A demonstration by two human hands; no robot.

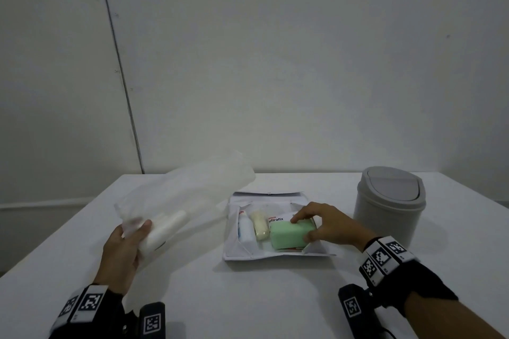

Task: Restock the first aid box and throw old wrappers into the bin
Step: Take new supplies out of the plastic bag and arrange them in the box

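Observation:
The white first aid box [234, 252] lies open at the middle of the table. Inside it are a white and blue tube [246, 230], a cream bandage roll [260, 224], a white pack marked "ultrafix" [278, 219] and a light green packet [289, 234]. My right hand [327, 224] grips the green packet from its right end, inside the box. My left hand [124, 250] holds up a clear plastic bag [187, 195] left of the box, with a white roll [165, 228] inside it. A grey bin [389, 203] with a swing lid stands right of the box.
The white table [275, 297] meets a plain white wall at the back. Its left edge runs diagonally past my left hand. Both wrists wear black bands with square marker tags.

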